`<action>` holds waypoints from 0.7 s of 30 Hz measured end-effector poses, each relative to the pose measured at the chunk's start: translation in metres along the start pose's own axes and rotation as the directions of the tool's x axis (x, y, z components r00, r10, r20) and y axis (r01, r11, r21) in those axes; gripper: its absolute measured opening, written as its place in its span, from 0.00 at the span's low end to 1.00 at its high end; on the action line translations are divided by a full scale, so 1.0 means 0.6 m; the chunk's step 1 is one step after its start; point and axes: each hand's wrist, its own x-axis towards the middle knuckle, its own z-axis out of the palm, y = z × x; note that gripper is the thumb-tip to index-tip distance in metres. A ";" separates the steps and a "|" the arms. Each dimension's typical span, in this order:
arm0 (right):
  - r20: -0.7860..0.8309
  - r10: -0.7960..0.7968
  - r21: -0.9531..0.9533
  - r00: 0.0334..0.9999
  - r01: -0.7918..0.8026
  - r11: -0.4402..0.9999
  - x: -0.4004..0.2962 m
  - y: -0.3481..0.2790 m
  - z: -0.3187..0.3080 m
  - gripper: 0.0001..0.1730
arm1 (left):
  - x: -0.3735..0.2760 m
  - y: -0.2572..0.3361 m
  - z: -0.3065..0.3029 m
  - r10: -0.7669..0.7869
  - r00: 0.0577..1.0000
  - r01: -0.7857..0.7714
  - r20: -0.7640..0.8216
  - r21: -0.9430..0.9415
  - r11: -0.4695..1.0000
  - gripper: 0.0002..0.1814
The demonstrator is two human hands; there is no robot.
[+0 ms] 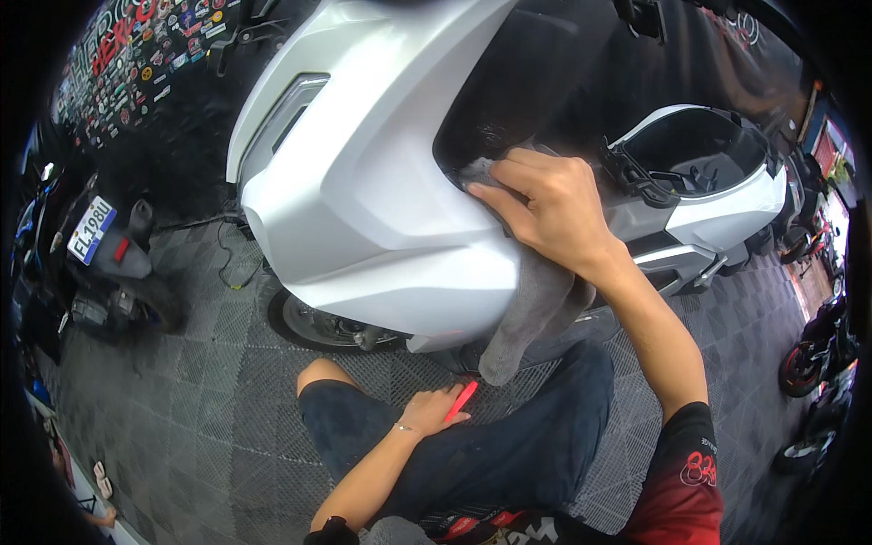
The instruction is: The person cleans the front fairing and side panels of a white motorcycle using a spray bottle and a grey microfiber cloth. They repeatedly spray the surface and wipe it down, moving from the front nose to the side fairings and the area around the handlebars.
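Observation:
A white scooter's glossy front side panel [395, 197] fills the middle of the view. My right hand [545, 197] pinches a grey cloth [538, 300] against the panel's inner edge, beside the dark inner panel [504, 102]; most of the cloth hangs down over the scooter's lower side. Low in front of me, my left hand [436, 409] holds a flat red tool [461, 400], its kind not clear, above my lap. Another grey fabric piece [395, 531] shows at the bottom edge by my left forearm.
The scooter's open seat compartment [695, 150] is at the right, its front wheel [306, 320] below the panel. A parked motorcycle [116, 259] stands at left, more motorcycles [807, 368] at right. Grey floor tiles [204, 381] lie underneath. A person's hand [105, 518] shows at lower left.

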 end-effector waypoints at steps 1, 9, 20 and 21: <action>-0.017 -0.002 0.009 1.000 0.002 1.000 0.006 -0.009 0.000 0.12 | 0.000 -0.001 0.001 -0.002 1.000 0.002 0.004 0.002 1.000 0.40; 0.019 -0.025 -0.025 1.000 0.025 0.999 0.004 -0.001 0.000 0.13 | 0.012 0.002 0.003 0.016 1.000 -0.016 0.008 0.001 1.000 0.40; -0.010 0.110 -0.087 0.994 -0.110 0.990 -0.019 -0.021 -0.083 0.13 | 0.015 0.023 -0.029 0.175 0.976 -0.209 -0.129 -0.346 0.915 0.34; 0.020 0.229 0.041 0.973 -0.230 0.972 -0.032 -0.037 -0.119 0.13 | 0.002 0.028 -0.042 0.192 0.967 -0.245 -0.168 -0.413 0.877 0.34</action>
